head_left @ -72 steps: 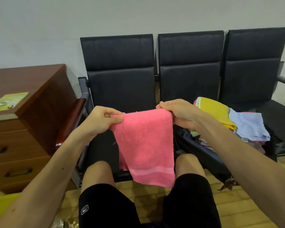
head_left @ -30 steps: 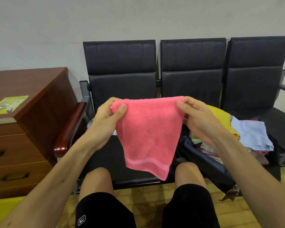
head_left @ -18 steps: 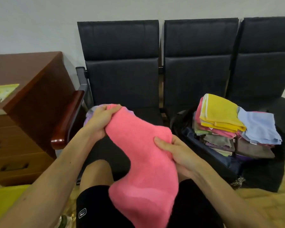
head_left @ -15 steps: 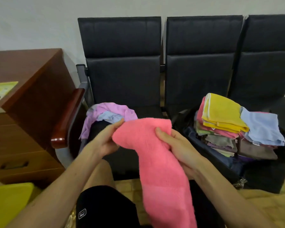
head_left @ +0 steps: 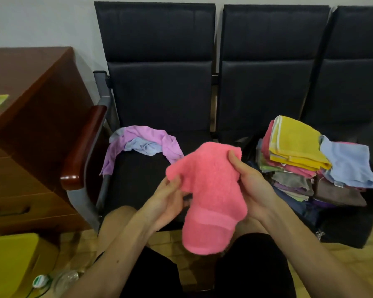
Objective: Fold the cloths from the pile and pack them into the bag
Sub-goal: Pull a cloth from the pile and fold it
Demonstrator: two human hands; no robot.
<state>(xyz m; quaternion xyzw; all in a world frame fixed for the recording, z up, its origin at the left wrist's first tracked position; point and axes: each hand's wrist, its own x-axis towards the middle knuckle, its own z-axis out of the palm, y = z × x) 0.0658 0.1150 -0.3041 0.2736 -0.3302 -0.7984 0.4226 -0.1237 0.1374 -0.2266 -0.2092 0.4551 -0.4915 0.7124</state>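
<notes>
A pink towel (head_left: 211,190), folded over, hangs between my hands above my knees. My left hand (head_left: 166,203) holds its left edge, fingers tucked under the fold. My right hand (head_left: 249,188) grips its right side with the thumb on top. The unfolded pile, a purple cloth (head_left: 151,136) and a light blue cloth (head_left: 142,146), lies on the left chair seat. On the right stands the dark bag (head_left: 340,224), stacked with folded cloths: a yellow one (head_left: 295,143) and a pale blue one (head_left: 349,164) on top.
A row of black chairs (head_left: 159,87) stands against the wall, with a wooden armrest (head_left: 84,147) at its left end. A brown cabinet (head_left: 30,108) is at the left. A yellow box (head_left: 11,263) sits on the wood floor at bottom left.
The towel was held up spread between both hands; it has been lowered toward my lap and folded over, and both hands have come closer together. The view tilted down.
</notes>
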